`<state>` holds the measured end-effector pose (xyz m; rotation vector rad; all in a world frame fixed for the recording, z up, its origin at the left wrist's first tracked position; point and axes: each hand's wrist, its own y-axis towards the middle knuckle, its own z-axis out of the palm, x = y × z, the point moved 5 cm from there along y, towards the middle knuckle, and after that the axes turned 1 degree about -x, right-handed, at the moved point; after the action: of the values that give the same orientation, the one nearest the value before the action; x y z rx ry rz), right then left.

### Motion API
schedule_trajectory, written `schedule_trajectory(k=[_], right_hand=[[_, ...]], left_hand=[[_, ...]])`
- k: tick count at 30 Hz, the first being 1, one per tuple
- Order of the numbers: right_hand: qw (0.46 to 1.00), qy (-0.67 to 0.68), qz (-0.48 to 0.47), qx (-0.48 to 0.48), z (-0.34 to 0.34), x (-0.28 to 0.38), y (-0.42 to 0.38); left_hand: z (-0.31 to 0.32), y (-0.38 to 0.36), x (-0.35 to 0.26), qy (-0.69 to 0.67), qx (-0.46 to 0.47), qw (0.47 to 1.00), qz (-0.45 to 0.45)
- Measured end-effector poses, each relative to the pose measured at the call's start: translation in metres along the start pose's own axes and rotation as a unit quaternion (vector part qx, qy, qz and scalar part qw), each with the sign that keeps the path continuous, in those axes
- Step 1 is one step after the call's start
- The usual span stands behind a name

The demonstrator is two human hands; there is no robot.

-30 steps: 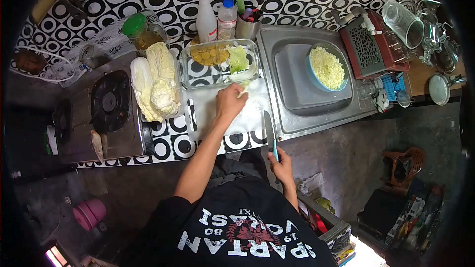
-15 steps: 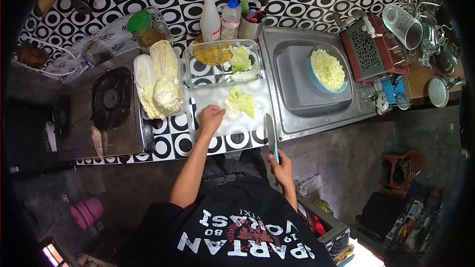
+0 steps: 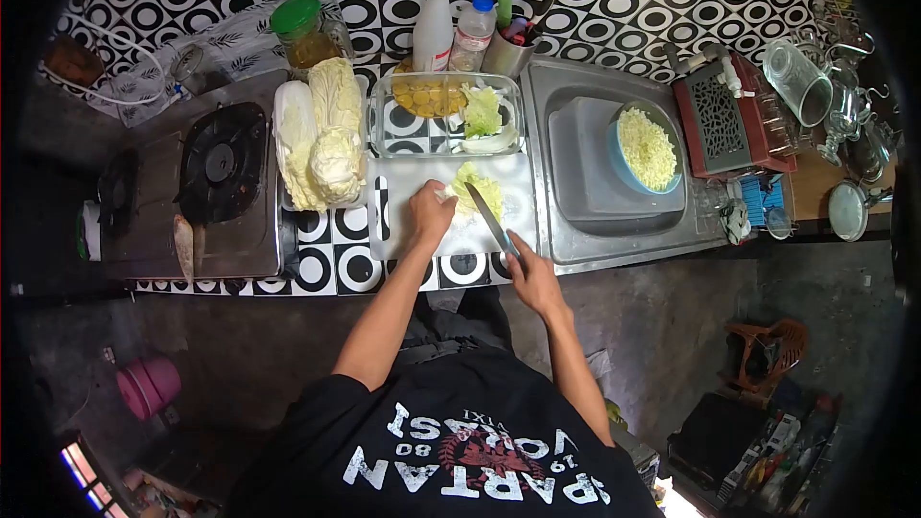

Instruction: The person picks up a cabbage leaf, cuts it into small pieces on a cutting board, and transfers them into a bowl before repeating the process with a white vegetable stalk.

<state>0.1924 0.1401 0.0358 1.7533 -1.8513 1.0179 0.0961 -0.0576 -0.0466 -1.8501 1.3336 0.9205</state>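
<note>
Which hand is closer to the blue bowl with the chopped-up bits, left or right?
Right. The right hand, holding the knife, is left of the blue bowl, nearer the person's body; the left hand is farther left, by the leaf.

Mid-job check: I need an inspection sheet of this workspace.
Surface: patterned counter, with a white cutting board lying on it.
Job's things: leaf on the board; knife blade across it, contact uncertain; glass dish holds leaf pieces; blue bowl holds chopped pale pieces; cabbages at left.
Clutter: white bottle, blue-capped bottle, behind the dish.
Hands: left hand, fingers at the leaf's left edge; right hand grips the knife.
Cables: pale loop at upper left, cord or hose unclear.
Surroundings: stove left, sink right.
</note>
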Motion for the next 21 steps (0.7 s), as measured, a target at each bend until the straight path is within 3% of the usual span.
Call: schedule_trajectory(k=[2, 6, 12, 16, 21], right_hand=[[0.996, -0.058, -0.07, 0.02, -0.001, 0.007, 0.017], [0.974, -0.179, -0.109, 0.084, -0.004, 0.016, 0.038], [0.938, -0.296, -0.077, 0.161, -0.002, 0.03, 0.054], [0.922, -0.332, -0.052, 0.19, -0.005, 0.035, 0.054], [0.924, -0.33, -0.068, 0.181, -0.03, -0.027, 0.006]], left_hand=[[-0.001, 0.001, 0.004, -0.026, 0.0, 0.999, -0.019], [-0.002, 0.005, 0.008, -0.03, -0.02, 0.999, -0.022], [-0.005, 0.01, 0.006, -0.008, -0.009, 1.0, -0.016], [-0.002, 0.015, 0.014, -0.023, 0.024, 0.997, -0.063], [-0.004, 0.016, 0.014, -0.028, 0.044, 0.996, -0.072]])
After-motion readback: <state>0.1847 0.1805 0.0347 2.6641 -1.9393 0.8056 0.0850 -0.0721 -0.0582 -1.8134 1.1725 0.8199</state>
